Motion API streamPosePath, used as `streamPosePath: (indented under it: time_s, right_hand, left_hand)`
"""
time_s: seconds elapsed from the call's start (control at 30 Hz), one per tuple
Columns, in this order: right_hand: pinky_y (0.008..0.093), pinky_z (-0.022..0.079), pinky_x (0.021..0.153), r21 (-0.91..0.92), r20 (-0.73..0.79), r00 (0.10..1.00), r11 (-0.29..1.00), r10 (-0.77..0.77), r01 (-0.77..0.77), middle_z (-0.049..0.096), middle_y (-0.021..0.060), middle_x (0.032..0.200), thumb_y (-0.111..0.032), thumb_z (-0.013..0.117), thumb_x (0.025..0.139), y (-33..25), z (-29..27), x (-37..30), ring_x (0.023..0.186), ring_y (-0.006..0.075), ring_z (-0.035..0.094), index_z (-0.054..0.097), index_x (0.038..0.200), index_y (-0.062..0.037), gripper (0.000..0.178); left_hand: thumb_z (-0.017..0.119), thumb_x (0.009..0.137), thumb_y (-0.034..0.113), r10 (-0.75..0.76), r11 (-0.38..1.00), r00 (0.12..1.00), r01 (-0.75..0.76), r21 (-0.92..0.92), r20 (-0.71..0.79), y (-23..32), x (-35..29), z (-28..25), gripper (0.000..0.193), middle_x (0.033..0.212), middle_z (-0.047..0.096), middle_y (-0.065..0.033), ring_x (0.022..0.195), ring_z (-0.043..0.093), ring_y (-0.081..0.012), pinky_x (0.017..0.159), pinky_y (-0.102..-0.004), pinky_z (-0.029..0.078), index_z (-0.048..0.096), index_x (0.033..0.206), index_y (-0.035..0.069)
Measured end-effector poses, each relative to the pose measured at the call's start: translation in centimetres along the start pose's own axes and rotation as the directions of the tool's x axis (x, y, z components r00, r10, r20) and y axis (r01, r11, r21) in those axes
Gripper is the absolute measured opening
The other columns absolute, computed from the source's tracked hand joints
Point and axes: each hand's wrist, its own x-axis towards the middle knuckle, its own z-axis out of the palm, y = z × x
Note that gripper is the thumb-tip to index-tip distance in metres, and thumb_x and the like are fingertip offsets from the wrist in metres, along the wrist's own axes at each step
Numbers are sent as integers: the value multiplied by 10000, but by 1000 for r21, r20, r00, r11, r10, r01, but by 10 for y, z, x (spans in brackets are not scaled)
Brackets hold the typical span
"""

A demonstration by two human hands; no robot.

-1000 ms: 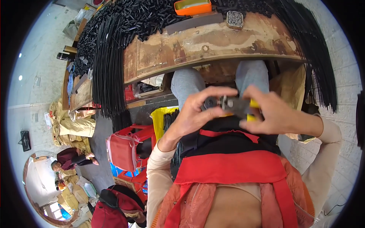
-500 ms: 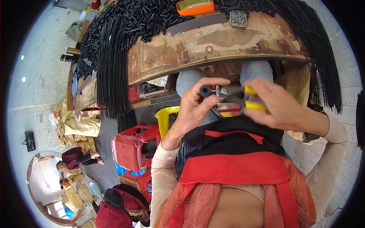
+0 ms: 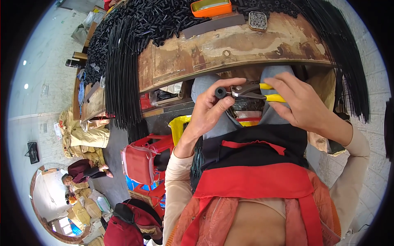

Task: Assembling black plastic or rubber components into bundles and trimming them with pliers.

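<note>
My left hand (image 3: 206, 110) is closed around a short black tube (image 3: 221, 92), its round open end facing up toward me. In my right hand (image 3: 301, 100) is a pair of pliers (image 3: 246, 92) with yellow handles, the fingers around the grips. The jaws of the pliers reach to a small metal piece beside the tube; its exact shape is too small to tell. Both hands are held over my lap, just in front of the wooden table (image 3: 184, 67).
Black tubes (image 3: 164, 18) lie heaped on the table's far left. Bundles of thin black rods (image 3: 122, 74) hang over its edge. An orange tray (image 3: 211, 8) and a small container of metal bits (image 3: 257, 21) stand at the back. Red stools (image 3: 141, 164) are at left.
The pliers' handles and my right hand, blurred before, are now sharp. The right fingers have loosened and lifted slightly on the handles. My left hand has barely moved with the tube.
</note>
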Motion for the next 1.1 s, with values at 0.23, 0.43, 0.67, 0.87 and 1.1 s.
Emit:
streamPosePath:
  time_s: [0.23, 0.43, 0.67, 0.87, 1.1]
  right_hand:
    - [309, 451, 518, 524, 779, 620, 445, 93, -726, 574, 81, 672, -178, 636, 858, 0, -7, 10, 588, 196, 621, 500, 1113, 13, 347]
    - [359, 475, 665, 19, 61, 995, 996, 82, -83, 618, 152, 880, -213, 657, 837, 7, 9, 1, 789, 314, 626, 533, 1077, -19, 333]
    - [373, 471, 685, 338, 403, 883, 857, 242, -389, 642, 164, 819, -213, 608, 900, 6, 15, 3, 760, 319, 625, 568, 1028, 13, 263]
    - [348, 463, 663, 264, 572, 757, 803, 316, -534, 647, 131, 763, -250, 559, 942, -8, -8, 15, 693, 227, 624, 587, 1015, 10, 272]
    - [348, 449, 613, 242, 585, 713, 756, 387, -608, 598, 115, 634, -272, 549, 959, -12, -6, 16, 601, 215, 599, 556, 911, -1, 276]
  left_hand:
    - [633, 865, 545, -19, 998, 998, 14, 69, 66, 1, -3, -2, 647, 872, 544, 26, 758, 466, -41, 675, -180, 390, 600, 1229, 11]
    - [585, 957, 304, 15, 999, 1000, -14, 32, -18, 4, 0, 6, 428, 979, 515, -1, 866, 444, -84, 795, -208, 374, 544, 1279, 25]
    - [555, 966, 207, 79, 987, 997, -80, 137, 6, 0, -6, 11, 352, 938, 509, -30, 846, 443, -96, 769, -240, 398, 508, 1264, 26]
    - [580, 950, 134, 27, 974, 998, -16, 224, -48, -10, -10, 8, 189, 775, 485, -54, 667, 424, -104, 603, -257, 390, 472, 1058, 23]
    - [574, 948, 123, 29, 978, 996, -10, 209, -86, -13, -6, 10, 168, 718, 452, -17, 649, 395, -95, 559, -264, 348, 473, 1053, 38]
